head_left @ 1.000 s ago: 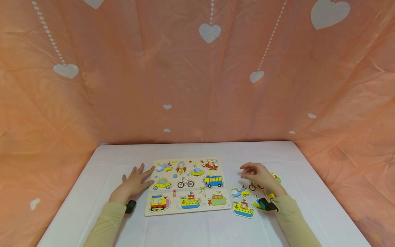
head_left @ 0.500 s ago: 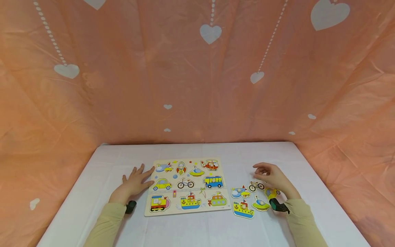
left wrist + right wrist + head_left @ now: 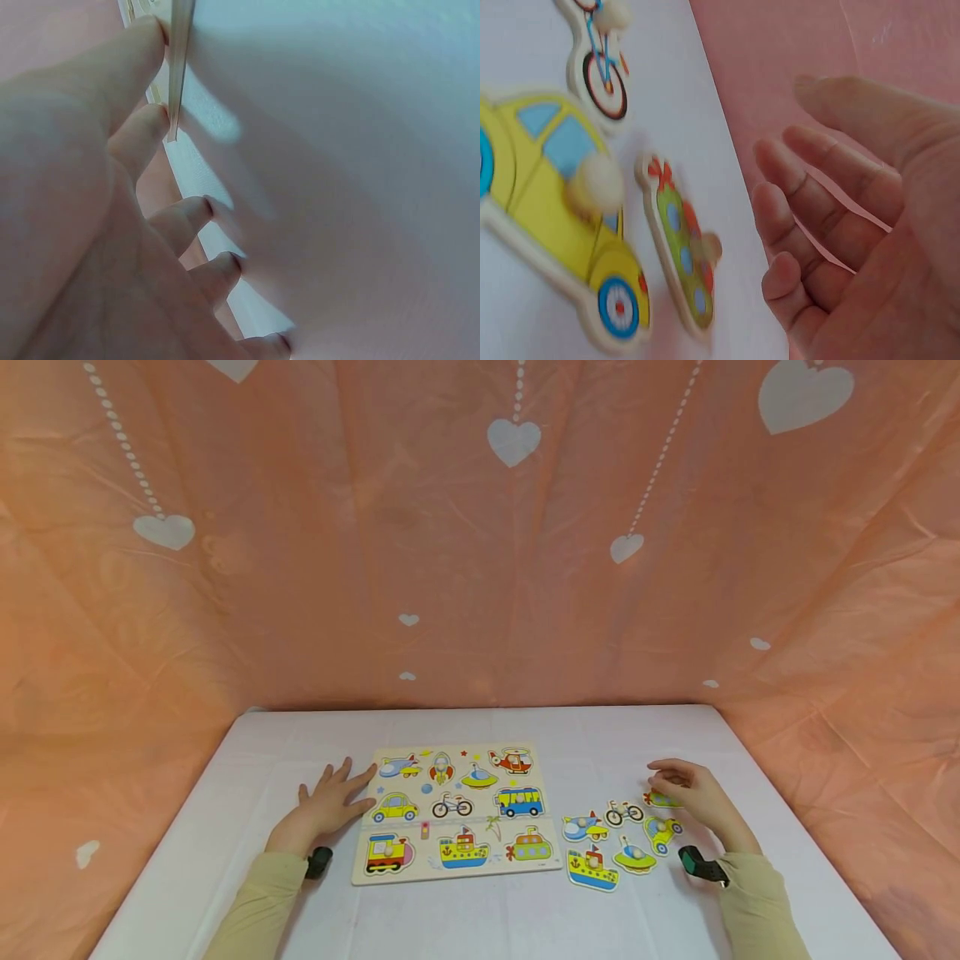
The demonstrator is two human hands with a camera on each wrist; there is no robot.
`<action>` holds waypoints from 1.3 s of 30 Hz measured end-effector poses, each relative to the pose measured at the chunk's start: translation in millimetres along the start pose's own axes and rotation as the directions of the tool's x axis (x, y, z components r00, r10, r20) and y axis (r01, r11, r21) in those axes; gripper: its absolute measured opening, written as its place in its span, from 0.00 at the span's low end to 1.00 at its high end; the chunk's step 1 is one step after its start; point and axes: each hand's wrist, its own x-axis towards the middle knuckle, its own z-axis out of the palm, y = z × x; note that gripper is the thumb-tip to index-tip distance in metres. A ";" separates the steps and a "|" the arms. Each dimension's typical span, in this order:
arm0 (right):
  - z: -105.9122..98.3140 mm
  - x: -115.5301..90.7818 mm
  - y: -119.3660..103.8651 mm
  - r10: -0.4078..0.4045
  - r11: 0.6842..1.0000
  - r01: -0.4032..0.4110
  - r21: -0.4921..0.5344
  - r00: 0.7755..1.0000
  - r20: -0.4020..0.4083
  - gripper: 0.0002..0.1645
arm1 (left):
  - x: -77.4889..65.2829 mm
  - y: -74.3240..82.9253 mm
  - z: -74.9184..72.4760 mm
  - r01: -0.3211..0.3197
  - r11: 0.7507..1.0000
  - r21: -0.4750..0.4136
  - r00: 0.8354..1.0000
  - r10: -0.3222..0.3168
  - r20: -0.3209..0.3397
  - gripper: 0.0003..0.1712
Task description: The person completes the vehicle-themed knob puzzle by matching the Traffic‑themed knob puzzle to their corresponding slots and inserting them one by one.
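Note:
My left hand (image 3: 330, 806) lies spread at the left edge of a wooden vehicle puzzle board (image 3: 483, 810). In the left wrist view, thumb and index fingertips touch the board's edge (image 3: 178, 67), while the other fingertips meet the white cloth. Over the table's right side hovers my right hand (image 3: 697, 793), loosely curled and holding nothing. It is nearest the green submarine piece (image 3: 658, 800), which it partly covers in the head view. A yellow car piece (image 3: 663, 835) lies just in front. The right wrist view shows wooden knobs on the submarine (image 3: 681, 251) and car (image 3: 559, 180).
More loose pieces lie right of the board: a bicycle (image 3: 624, 812), an airplane (image 3: 583, 827), a flying saucer (image 3: 634, 857) and a ship (image 3: 592, 870). Train (image 3: 386, 853) and bus (image 3: 519, 802) pieces with knobs sit in the board. A pink curtain (image 3: 480, 568) hangs behind the table.
My right hand has moved right, from beside the bicycle piece to over the submarine, uncovering the bicycle, flying saucer and car. The left hand stays at the board's edge.

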 end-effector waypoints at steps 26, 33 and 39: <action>-13.0 -12.2 30.4 0.199 0.980 -0.199 -0.006 0.980 -0.015 0.30 | -0.5 2.2 -2.3 0.020 1.000 -0.003 1.000 -0.020 0.019 0.41; -11.2 -11.5 35.3 0.185 0.983 -0.185 -0.016 0.983 -0.013 0.26 | -0.5 0.7 -1.2 0.018 1.000 -0.004 1.000 -0.018 0.010 0.40; -8.5 -11.2 36.8 0.158 0.987 -0.158 0.007 0.987 -0.007 0.24 | 0.8 -1.9 0.4 0.016 1.000 -0.005 1.000 -0.016 0.008 0.41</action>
